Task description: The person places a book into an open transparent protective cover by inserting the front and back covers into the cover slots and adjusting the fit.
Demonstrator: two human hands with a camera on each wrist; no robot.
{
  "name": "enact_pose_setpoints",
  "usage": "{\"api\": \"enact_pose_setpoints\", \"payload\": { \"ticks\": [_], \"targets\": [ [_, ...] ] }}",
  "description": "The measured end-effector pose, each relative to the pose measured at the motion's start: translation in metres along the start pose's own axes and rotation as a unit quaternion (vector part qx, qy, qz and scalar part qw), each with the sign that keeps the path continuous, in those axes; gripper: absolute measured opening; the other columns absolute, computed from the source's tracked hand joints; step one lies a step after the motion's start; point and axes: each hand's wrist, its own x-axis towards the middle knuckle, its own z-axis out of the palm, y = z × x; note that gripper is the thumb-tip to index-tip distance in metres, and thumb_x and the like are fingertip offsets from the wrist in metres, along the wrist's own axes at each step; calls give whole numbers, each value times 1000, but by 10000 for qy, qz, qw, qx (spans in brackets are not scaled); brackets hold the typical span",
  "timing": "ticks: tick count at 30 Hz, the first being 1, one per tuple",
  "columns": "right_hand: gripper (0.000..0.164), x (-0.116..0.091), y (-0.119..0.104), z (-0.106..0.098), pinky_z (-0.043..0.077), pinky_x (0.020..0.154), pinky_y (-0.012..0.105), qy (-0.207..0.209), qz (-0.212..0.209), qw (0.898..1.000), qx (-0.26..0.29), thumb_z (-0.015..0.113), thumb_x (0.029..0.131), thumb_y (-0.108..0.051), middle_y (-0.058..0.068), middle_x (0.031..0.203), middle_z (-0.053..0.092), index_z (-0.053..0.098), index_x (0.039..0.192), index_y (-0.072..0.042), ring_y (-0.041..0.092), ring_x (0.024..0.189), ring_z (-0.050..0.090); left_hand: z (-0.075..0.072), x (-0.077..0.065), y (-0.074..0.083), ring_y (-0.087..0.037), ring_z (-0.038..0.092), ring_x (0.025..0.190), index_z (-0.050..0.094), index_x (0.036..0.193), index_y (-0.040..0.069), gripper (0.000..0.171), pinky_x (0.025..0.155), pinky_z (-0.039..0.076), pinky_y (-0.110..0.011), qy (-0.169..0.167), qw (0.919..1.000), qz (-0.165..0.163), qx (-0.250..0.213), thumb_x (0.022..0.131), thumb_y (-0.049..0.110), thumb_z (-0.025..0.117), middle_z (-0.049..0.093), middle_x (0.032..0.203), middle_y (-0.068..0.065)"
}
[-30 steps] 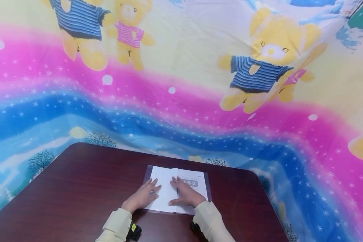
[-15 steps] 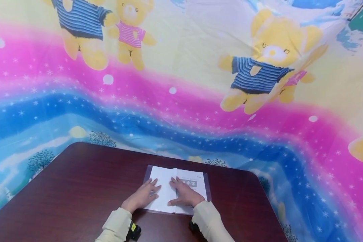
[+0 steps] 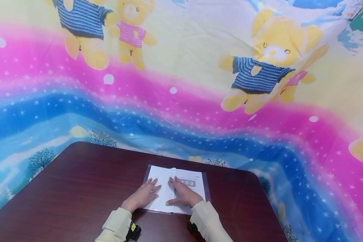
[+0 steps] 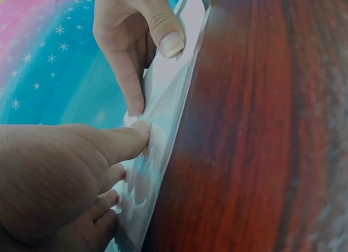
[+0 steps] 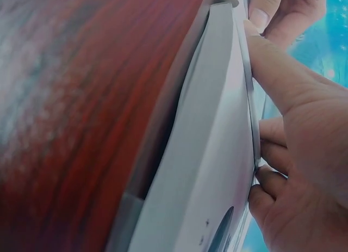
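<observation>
An open book (image 3: 161, 173) with a clear plastic cover lies flat on the dark table. My left hand (image 3: 141, 197) rests on its blank left page, fingers spread. Across the fold rests my right hand (image 3: 185, 195), fingers extended and partly over the right page's printed grey title box (image 3: 191, 183). In the left wrist view, the left thumb touches the glossy page surface close to the right hand's fingers. A thick stack of pages (image 5: 209, 110) shows under the right hand in the right wrist view.
The reddish-brown table (image 3: 87, 188) extends around the book. Behind it hangs a colourful cloth (image 3: 181, 111) printed with bears and snowflakes. A small black camera (image 3: 135, 232) is strapped to the left wrist, another (image 3: 192, 226) to the right.
My right hand has shifted slightly left, and the book's fold and right page have moved a little left with it. The left hand has stayed in place.
</observation>
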Motion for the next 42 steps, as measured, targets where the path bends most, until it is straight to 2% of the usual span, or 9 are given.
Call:
{"api": "enact_pose_setpoints", "payload": {
  "ticks": [15, 23, 30, 42],
  "targets": [
    [94, 3, -5, 1, 31, 120, 53, 8, -19, 10000, 8, 85, 81, -44, 4, 166, 31, 41, 156, -9, 31, 156, 20, -1, 1, 0, -49, 29, 148, 63, 135, -2, 39, 116, 30, -66, 9, 10000, 43, 14, 98, 11, 66, 41, 156, -27],
    [92, 6, -6, 4, 31, 121, 52, 15, -179, 9998, -28, 84, 82, -44, 4, 166, 31, 42, 155, -8, 30, 156, 20, -1, 2, 1, -48, 27, 149, 63, 135, -1, 39, 116, 30, -65, -4, 10000, -38, 3, 98, 12, 66, 41, 157, -26],
    [92, 9, -7, 5, 30, 121, 52, -6, -236, 9997, -85, 84, 82, -44, 5, 166, 31, 42, 155, -8, 30, 156, 20, 0, 2, 1, -50, 27, 148, 63, 134, -3, 38, 117, 29, -65, 38, 10000, 47, 6, 98, 10, 65, 42, 155, -28],
    [93, 9, -8, 5, 29, 122, 52, 16, -285, 9996, 25, 84, 82, -43, 5, 167, 29, 40, 156, -8, 30, 156, 18, 2, 5, 0, -51, 27, 148, 63, 135, -2, 40, 117, 28, -66, 61, 10000, -61, -40, 97, 11, 67, 41, 155, -28]
  ]
}}
